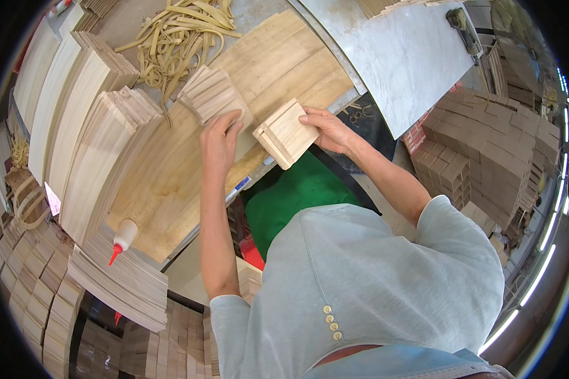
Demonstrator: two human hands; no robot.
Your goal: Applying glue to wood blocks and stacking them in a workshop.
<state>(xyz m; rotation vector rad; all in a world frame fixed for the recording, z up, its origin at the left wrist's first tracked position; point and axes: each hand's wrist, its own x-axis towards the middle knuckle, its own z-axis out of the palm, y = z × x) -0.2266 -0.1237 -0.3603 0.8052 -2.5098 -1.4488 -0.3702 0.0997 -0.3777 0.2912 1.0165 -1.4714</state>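
My right hand (pixel 330 129) grips a small, shallow wooden box (pixel 295 129) by its right edge, thumb on top. The box is pale and squarish, with a strip set along its near left side, and it is tilted above the bench edge. To the left of the box, my left hand (pixel 218 142) is raised with bent fingers, thumb and forefinger slightly apart; I see nothing between them. Just beyond that hand, a fanned row of thin wooden pieces (pixel 212 95) lies on the wooden board (pixel 284 57).
Tall stacks of wooden strips (pixel 107 126) line the left. A heap of tan bands (pixel 183 31) lies at the back. A white glue bottle with a red tip (pixel 126 234) and a blue marker (pixel 239 187) are nearby. Stacked cardboard-brown boxes (pixel 487 145) stand right, past a pale metal tabletop (pixel 385 57).
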